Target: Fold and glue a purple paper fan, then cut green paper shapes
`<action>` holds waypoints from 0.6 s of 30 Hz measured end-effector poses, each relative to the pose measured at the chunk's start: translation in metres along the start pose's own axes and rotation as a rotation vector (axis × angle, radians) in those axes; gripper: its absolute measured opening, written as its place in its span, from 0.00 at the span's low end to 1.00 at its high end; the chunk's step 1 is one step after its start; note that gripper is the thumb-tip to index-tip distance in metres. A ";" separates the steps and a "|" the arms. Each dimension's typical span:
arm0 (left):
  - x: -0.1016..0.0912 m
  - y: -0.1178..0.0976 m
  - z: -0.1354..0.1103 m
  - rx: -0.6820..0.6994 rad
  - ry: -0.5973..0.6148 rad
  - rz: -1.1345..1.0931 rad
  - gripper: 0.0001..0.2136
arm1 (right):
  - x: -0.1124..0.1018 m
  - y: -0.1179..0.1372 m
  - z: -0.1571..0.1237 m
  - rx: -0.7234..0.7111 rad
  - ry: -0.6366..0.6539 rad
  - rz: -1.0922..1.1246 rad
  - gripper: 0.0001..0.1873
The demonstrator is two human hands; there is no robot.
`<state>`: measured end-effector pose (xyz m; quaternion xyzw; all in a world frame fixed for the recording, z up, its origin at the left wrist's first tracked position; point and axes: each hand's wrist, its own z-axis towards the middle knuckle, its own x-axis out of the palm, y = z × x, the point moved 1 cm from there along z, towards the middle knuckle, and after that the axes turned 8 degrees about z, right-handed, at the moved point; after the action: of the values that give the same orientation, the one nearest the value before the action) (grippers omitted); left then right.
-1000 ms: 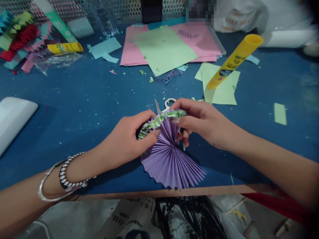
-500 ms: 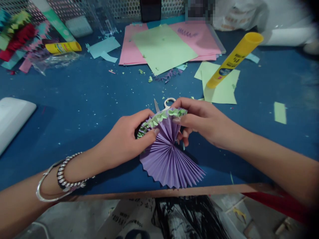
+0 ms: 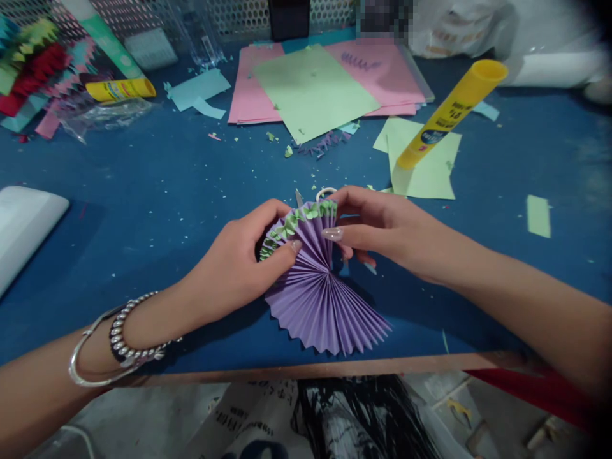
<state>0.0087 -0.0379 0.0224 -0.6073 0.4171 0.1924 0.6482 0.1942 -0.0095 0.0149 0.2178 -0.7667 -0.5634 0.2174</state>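
Observation:
A pleated purple paper fan [image 3: 329, 312] is spread over the near part of the table, with green paper trim along its upper edge. My left hand [image 3: 253, 255] pinches its left side, thumb on the pleats and fingers behind. At the upper right edge of the fan, my right hand [image 3: 377, 229] grips the pleats between thumb and index finger, its other fingers curled below. Just behind the fan lie scissors [image 3: 327, 192], mostly hidden; one blade tip and part of a white handle loop show.
A yellow glue stick [image 3: 444, 121] stands upright on green paper squares [image 3: 430, 182]. Farther back lie pink sheets [image 3: 401, 83] with a green sheet [image 3: 310, 95] on top. Coloured trimmings [image 3: 43, 76] are at the far left. A white object [image 3: 29, 223] sits at the left edge.
My right thumb and fingers have shifted left along the fan's top edge, drawing the right-hand pleats inward. The fan has moved slightly up and left. Less of the scissors' handle shows.

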 end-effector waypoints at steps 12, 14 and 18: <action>0.001 0.000 0.001 -0.002 -0.028 -0.025 0.09 | -0.004 -0.009 0.001 -0.102 0.036 -0.049 0.08; -0.001 0.003 0.001 0.007 -0.015 -0.033 0.08 | -0.005 -0.009 0.002 -0.099 0.036 -0.030 0.08; -0.003 0.007 0.001 0.027 0.006 -0.025 0.07 | -0.007 -0.009 0.003 -0.099 0.000 -0.011 0.08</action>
<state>0.0022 -0.0349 0.0201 -0.6042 0.4141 0.1765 0.6575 0.1985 -0.0055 0.0048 0.2108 -0.7368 -0.6018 0.2248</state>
